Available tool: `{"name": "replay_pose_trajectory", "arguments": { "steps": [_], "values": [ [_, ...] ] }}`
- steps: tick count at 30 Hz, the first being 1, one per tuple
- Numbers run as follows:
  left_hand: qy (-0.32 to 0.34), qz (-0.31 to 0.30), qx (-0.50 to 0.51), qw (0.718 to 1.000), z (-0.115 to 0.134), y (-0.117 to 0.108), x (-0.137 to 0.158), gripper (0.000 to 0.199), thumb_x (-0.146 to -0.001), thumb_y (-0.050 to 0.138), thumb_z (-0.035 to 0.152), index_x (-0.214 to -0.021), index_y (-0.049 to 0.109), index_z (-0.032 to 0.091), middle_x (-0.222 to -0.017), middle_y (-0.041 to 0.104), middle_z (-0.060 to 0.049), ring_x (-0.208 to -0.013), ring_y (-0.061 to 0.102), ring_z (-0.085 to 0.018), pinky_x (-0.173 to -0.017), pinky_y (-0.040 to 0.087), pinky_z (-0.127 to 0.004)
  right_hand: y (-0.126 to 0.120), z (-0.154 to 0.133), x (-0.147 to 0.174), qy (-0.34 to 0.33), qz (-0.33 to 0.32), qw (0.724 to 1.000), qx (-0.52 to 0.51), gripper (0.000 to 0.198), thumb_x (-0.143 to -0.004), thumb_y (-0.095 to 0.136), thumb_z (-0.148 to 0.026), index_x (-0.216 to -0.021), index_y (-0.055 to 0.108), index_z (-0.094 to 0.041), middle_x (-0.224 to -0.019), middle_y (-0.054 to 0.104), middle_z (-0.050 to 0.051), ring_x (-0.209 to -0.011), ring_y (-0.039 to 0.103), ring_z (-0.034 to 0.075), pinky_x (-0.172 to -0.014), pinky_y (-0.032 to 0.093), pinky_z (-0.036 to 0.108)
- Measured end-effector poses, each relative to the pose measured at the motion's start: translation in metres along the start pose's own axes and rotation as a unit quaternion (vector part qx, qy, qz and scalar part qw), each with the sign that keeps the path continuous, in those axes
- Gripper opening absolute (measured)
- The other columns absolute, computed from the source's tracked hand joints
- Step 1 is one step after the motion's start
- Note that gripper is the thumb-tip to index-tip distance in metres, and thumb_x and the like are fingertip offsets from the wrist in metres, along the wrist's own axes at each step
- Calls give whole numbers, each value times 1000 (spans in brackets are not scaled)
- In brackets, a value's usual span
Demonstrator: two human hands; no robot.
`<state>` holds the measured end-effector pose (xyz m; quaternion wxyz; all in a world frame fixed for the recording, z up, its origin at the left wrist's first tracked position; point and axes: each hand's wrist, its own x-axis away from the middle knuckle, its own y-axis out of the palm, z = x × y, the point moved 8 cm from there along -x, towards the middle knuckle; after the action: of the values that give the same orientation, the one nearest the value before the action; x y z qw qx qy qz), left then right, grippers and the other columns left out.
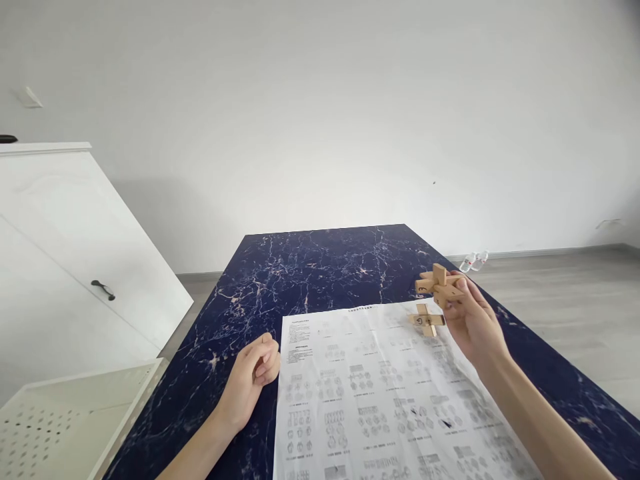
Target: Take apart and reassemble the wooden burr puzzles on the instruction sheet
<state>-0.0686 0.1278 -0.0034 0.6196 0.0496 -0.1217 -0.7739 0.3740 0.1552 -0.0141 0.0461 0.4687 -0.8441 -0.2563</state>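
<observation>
My right hand (pixel 473 323) grips a wooden burr puzzle (pixel 440 285) made of crossed light-brown bars, with a dark mark on one bar end. It is raised over the far right of the printed sheet. Just below it, a second wooden cross-shaped puzzle (pixel 427 320) lies on the paper's upper right. My left hand (pixel 257 363) rests by the sheet's left edge with its fingers curled in and nothing visible in them. The large white instruction sheet (pixel 345 400) carries rows of small diagrams and text, and its surface is creased.
The sheet lies on a dark blue, marble-patterned table (pixel 310 267). A white cabinet (pixel 75 220) with a black handle stands at left, above a white perforated basket (pixel 65 413). Clear bottles (pixel 474 261) are on the floor beyond the table's right edge. A pale wall closes the far side.
</observation>
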Motion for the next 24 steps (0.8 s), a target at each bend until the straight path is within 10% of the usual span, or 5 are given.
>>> {"name": "replay_pose_trajectory", "arguments": {
  "steps": [7, 13, 19, 24],
  "values": [
    [18, -1, -187, 982, -1, 9, 6, 43, -98, 56, 43, -67, 34, 22, -59, 29, 8, -54, 19, -10, -54, 20, -27, 70, 7, 63, 104, -195, 974, 42, 35, -86, 85, -56, -108, 79, -29, -126, 78, 9, -118, 71, 29, -82, 63, 32],
    [154, -36, -399, 903, 15, 41, 24, 9, -93, 64, 29, -92, 59, 22, -88, 60, -2, -81, 54, -19, -78, 45, -33, 119, 29, 139, 144, -386, 905, 107, 30, -96, 74, -52, -110, 80, -26, -119, 79, 10, -104, 76, 27, -92, 63, 42],
    [155, -163, -426, 876, -4, 61, 37, 99, -67, 95, 40, -150, 42, 33, -146, 56, -13, -124, 59, -35, -108, 48, -51, 144, 30, 186, 176, -487, 853, 67, 28, -100, 71, -46, -116, 80, -26, -126, 79, 9, -121, 72, 28, -103, 59, 43],
    [178, -203, -475, 837, -12, 71, 41, 80, -78, 86, 30, -146, 44, 32, -129, 71, -9, -116, 69, -32, -101, 55, -46, 149, 28, 194, 172, -520, 835, 60, 19, -100, 73, -38, -114, 82, -28, -117, 81, 5, -114, 75, 24, -103, 60, 40]
  ]
}}
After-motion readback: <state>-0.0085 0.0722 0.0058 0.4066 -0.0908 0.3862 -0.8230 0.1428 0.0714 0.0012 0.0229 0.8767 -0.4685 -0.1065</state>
